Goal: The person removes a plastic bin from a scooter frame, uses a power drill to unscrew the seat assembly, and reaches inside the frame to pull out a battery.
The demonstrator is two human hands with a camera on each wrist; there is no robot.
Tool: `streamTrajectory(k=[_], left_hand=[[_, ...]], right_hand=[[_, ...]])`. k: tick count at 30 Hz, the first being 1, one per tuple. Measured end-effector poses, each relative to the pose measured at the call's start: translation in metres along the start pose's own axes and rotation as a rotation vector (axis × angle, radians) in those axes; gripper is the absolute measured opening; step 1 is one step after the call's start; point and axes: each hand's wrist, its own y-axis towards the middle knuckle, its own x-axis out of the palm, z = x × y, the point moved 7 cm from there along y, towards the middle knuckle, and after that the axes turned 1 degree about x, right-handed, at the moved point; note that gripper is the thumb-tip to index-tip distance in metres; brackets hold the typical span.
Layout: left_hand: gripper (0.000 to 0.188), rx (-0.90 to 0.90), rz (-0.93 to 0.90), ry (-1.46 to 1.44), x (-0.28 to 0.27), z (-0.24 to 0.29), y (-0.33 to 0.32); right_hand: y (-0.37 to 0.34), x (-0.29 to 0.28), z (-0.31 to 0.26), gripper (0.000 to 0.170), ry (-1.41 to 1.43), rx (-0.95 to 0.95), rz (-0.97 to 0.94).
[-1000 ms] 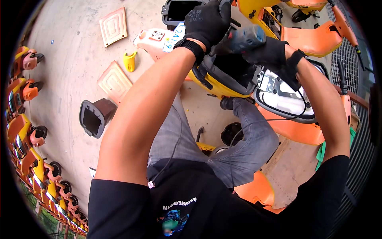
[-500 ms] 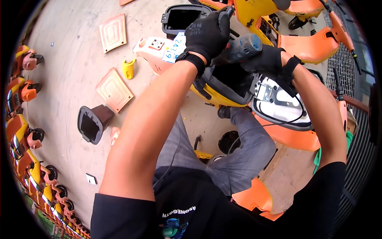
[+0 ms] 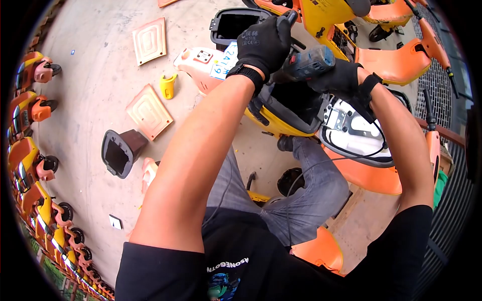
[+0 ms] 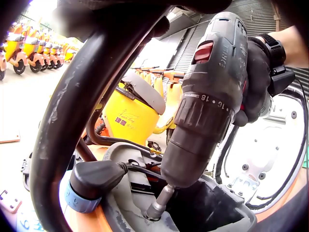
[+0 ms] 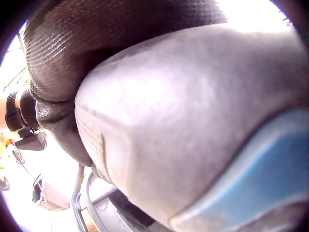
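Note:
My gloved left hand (image 3: 263, 44) grips a black tubular rail (image 4: 63, 130), which runs through the left wrist view. A cordless drill (image 3: 309, 62) with a blue and grey body is held in my gloved right hand (image 3: 341, 80). Its socket bit (image 4: 161, 203) points down onto the grey rim of an open storage bucket (image 4: 116, 193) in a yellow scooter body (image 3: 271, 120). Beside that rim sits a black connector plug with a blue collar (image 4: 84, 198). The right wrist view is mostly filled by the drill housing (image 5: 159, 116) and dark glove.
A raised seat lid (image 3: 351, 120) with a white underside stands right of the bucket. On the floor at left lie orange panels (image 3: 149, 111), a yellow part (image 3: 168, 86) and a loose dark bucket (image 3: 120, 153). Rows of scooters (image 3: 37, 200) line the left side.
The head view shifts slightly, so the floor parts appear a little lower. Both hands keep their holds on the rail and drill, staying close to the same spot over the bucket.

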Motion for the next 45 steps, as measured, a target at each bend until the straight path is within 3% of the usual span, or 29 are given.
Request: streamTrajectory(k=[13,15,18,31,37,39,45], left_hand=[[0.042,-0.025,0.04,-0.056,-0.001,-0.002,0.0],[0.033,0.0,0.038,-0.094,-0.001,0.0,0.0],[0.042,-0.037,0.038,-0.053,0.002,-0.004,0.001],[0.042,-0.011,0.033,-0.027,0.006,-0.007,0.002],[0.044,-0.012,0.03,-0.04,0.003,-0.004,0.001],[0.029,-0.002,0.021,-0.058,0.002,-0.003,0.001],[0.028,0.179,0.083,0.026,0.004,0.003,0.001]], right_hand=[[0.002,-0.001,0.012,0.027,0.13,-0.02,0.018],[0.003,-0.002,0.01,0.028,0.106,-0.065,0.037],[0.003,-0.005,0.006,0.028,-0.057,-0.029,0.005],[0.0,-0.005,0.005,0.029,0.013,-0.028,0.009],[-0.002,-0.004,0.0,0.028,-0.063,-0.117,0.046],[-0.001,-0.004,0.0,0.027,-0.078,-0.15,0.058],[-0.003,-0.002,-0.002,0.024,0.028,-0.188,0.069]])
